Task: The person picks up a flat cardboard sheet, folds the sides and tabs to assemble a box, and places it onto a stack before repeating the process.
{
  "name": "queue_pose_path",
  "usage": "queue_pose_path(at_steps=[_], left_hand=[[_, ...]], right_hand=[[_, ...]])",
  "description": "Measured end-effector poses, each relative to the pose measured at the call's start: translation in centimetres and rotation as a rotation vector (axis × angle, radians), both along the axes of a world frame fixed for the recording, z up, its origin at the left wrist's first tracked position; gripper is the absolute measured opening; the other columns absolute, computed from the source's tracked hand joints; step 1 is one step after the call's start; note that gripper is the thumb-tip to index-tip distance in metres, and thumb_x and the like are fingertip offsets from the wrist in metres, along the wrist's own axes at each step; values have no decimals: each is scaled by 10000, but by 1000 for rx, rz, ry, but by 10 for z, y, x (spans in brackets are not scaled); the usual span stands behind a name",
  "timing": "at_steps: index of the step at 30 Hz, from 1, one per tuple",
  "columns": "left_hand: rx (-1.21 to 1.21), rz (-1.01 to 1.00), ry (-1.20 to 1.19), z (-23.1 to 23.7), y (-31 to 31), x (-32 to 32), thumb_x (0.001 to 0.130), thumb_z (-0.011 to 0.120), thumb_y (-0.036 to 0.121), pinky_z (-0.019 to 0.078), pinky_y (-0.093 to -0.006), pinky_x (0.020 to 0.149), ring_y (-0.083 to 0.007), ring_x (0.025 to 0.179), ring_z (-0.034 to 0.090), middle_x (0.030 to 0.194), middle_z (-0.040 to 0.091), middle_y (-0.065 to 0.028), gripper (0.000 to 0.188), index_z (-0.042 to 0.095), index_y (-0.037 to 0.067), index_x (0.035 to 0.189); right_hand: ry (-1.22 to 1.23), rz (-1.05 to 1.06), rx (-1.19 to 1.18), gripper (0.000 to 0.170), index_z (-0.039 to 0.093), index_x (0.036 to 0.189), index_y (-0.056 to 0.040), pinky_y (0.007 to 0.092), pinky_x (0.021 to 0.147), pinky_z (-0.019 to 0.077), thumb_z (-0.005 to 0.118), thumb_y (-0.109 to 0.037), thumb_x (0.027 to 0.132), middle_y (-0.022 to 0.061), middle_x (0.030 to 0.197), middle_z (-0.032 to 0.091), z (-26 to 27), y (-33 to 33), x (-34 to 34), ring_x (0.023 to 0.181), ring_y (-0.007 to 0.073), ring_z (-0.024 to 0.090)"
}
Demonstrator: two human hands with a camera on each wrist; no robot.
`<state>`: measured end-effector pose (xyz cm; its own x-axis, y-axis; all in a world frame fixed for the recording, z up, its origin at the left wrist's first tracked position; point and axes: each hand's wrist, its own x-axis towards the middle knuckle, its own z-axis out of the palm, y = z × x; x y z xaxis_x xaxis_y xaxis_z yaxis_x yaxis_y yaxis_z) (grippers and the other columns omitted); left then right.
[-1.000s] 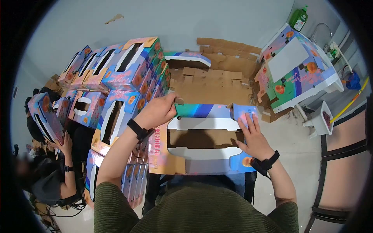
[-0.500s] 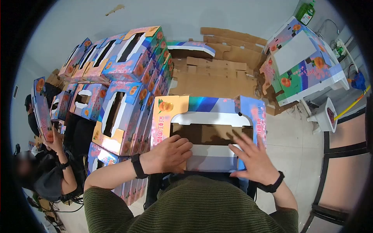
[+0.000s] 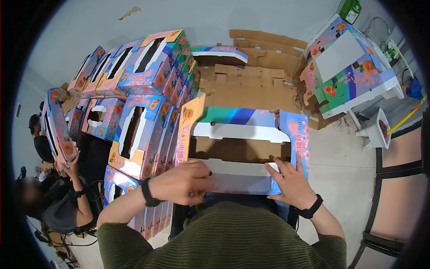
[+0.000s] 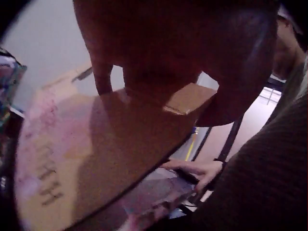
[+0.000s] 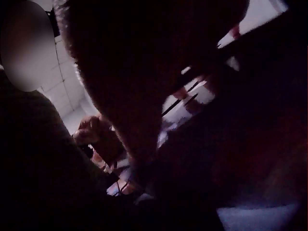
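Observation:
A peach-printed carton (image 3: 239, 184) lies in front of me, with a long white-edged cut-out in its top. Its left end panel (image 3: 184, 141) stands tilted up with a yellow upper corner. My left hand (image 3: 181, 184) pinches the near edge of that panel. In the left wrist view, the panel's brown inner tab (image 4: 191, 98) shows between thumb and fingers. My right hand (image 3: 293, 186) rests on the carton's near right corner with fingers spread, fingertips at the cut-out's white edge. The right wrist view is mostly dark.
Stacked printed cartons (image 3: 134, 85) stand to my left. Another person (image 3: 67, 197) at the far left holds up a carton (image 3: 60, 127). Brown cardboard (image 3: 246, 89) lies ahead by the wall. A sink wrapped in printed card (image 3: 349, 71) and a white basin (image 3: 376, 130) are on the right.
The carton was turned and drawn toward me. My left hand went from its far left corner to the near one and the left panel rose. My right hand settled onto the near right corner.

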<state>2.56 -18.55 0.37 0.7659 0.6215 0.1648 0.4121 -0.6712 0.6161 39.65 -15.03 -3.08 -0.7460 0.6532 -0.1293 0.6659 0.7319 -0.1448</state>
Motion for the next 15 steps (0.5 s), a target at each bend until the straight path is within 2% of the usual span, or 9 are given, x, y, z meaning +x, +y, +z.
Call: queue_pose_path(at_steps=[2, 3, 6, 7, 8, 9, 10, 12, 15], left_hand=[[67, 81, 25, 26, -5, -14, 719, 738, 135, 477, -477, 928, -337, 918, 583, 888, 536, -107, 180, 648, 49, 848], [64, 135, 68, 32, -12, -26, 729, 727, 116, 461, -501, 991, -354, 943, 582, 923, 560, -117, 146, 623, 49, 806], [-36, 345, 20, 40, -36, -61, 746, 709, 103, 442, -494, 1031, -361, 1059, 593, 1035, 596, -132, 137, 605, 49, 817], [-83, 443, -14, 40, -45, -72, 751, 701, 104, 427, -490, 1056, -373, 1140, 579, 1114, 598, -148, 136, 599, 49, 823], [-132, 538, -49, 39, -55, -83, 756, 694, 105, 412, -485, 1080, -384, 1221, 564, 1194, 600, -163, 136, 593, 49, 829], [-192, 675, 13, 43, -65, -88, 765, 678, 119, 391, -474, 1111, -391, 1312, 524, 1293, 575, -183, 132, 610, 45, 850], [-236, 765, 49, 40, -73, -96, 777, 642, 125, 383, -452, 1127, -380, 1338, 516, 1348, 565, -186, 217, 641, 37, 975], [-391, 935, -186, 27, -81, -98, 792, 579, 156, 388, -393, 1115, -305, 1301, 544, 1349, 579, -151, 368, 628, 32, 1135], [-662, 1034, -485, -10, -97, -137, 791, 530, 171, 400, -339, 1079, -230, 1225, 572, 1289, 607, -103, 451, 597, 36, 1217]], right_hand=[[89, -17, -55, 974, 467, 1513, -165, 677, 1210, 154, 864, -517, 696, 160, 1471, 489, 10, 4, 3, 1254, 319, 530], [148, -22, -136, 846, 491, 1469, -134, 662, 1215, 168, 842, -443, 764, 182, 1489, 477, 21, 8, 4, 1333, 353, 492], [305, -37, -111, 670, 513, 1402, -91, 615, 1224, 214, 785, -342, 844, 200, 1505, 464, 30, 9, 28, 1411, 391, 434], [419, -100, -92, 527, 523, 1343, -70, 569, 1222, 260, 722, -272, 898, 221, 1545, 426, 28, 5, 42, 1470, 398, 377], [518, -223, -50, 512, 519, 1355, -63, 550, 1219, 276, 703, -257, 918, 222, 1541, 436, 26, -1, 53, 1464, 387, 391], [614, -346, -3, 498, 516, 1368, -55, 532, 1216, 292, 685, -243, 938, 222, 1538, 445, 25, -9, 65, 1457, 375, 404], [710, -468, 47, 483, 512, 1380, -48, 514, 1213, 308, 667, -228, 958, 223, 1535, 455, 23, -15, 77, 1451, 363, 417], [955, -787, -75, 467, 504, 1398, -26, 464, 1178, 368, 632, -247, 1006, 202, 1507, 497, 9, -23, 104, 1407, 320, 473], [1396, -1142, -345, 505, 494, 1412, 12, 398, 1127, 435, 608, -317, 1046, 170, 1451, 557, -47, -32, 162, 1349, 266, 535]])
